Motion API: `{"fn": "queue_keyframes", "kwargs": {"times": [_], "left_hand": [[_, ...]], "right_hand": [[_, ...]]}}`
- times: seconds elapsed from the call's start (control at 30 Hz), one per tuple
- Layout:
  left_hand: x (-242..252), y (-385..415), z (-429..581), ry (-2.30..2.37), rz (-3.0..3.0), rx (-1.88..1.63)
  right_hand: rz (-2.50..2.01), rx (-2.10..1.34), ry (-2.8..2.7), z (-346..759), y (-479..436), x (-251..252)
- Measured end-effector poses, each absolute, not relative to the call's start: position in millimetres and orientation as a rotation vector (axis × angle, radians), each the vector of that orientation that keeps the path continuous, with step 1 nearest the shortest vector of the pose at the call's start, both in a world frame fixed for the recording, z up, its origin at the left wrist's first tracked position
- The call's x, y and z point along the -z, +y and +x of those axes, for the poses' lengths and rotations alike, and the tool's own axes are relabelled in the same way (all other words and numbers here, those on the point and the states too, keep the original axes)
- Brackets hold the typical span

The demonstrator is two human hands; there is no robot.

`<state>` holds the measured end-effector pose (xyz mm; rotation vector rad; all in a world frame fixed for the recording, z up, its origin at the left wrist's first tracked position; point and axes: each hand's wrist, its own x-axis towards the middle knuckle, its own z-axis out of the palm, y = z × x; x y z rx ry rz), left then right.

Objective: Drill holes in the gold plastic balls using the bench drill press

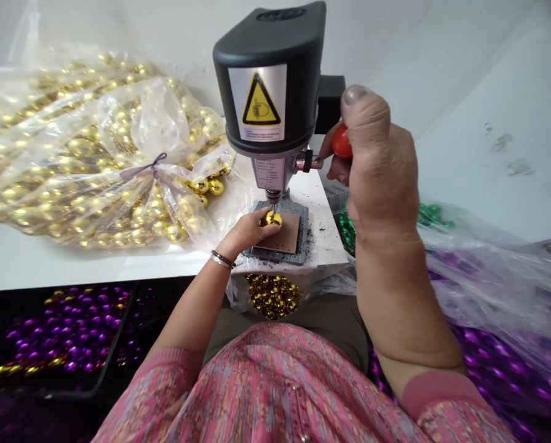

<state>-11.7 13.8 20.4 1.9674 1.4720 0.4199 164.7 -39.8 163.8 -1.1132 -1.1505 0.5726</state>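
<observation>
You hold a shiny gold ball [273, 219] under the thin drill bit [272, 204] of a bench drill [269, 80]. The tip of the bit is at the top of the ball, but I cannot tell if it really touches. The ball sits on a brown pad [280, 234], and this pad lies on a grey base plate [302, 237]. Your left hand [245, 232] is closed around the ball from the left side, with the fingers curved over it. Your right hand [381, 166] makes a fist on the red knob [341, 141] of the drill's lever, just beside the drill head. The drill has 1 yellow warning label [261, 101] on its front. Dark shavings [321, 224] lie on the white table [26, 264] near the base plate. On your left, a clear plastic bag [95, 154] full of gold balls is tied with a purple ribbon [145, 167], and loose gold balls [210, 186] lie at its side. Below the table edge, more gold balls [273, 295] lie in front of you, purple balls [67, 329] fill a black tray on the left, and green balls [432, 215] and purple balls [501, 363] lie under plastic on the right.
</observation>
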Motion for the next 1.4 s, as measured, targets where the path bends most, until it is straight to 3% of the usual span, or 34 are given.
{"fn": "queue_keyframes", "kwargs": {"times": [0.7,1.4], "left_hand": [[-1,8,-1,1.456,1.929,-0.568],[4,6,0,1.463,1.956,-0.574]], "right_hand": [[-1.035,-0.607,-1.228,165,-55,-125],[-1.086,-0.278,-1.330,161,-65,-63]]}}
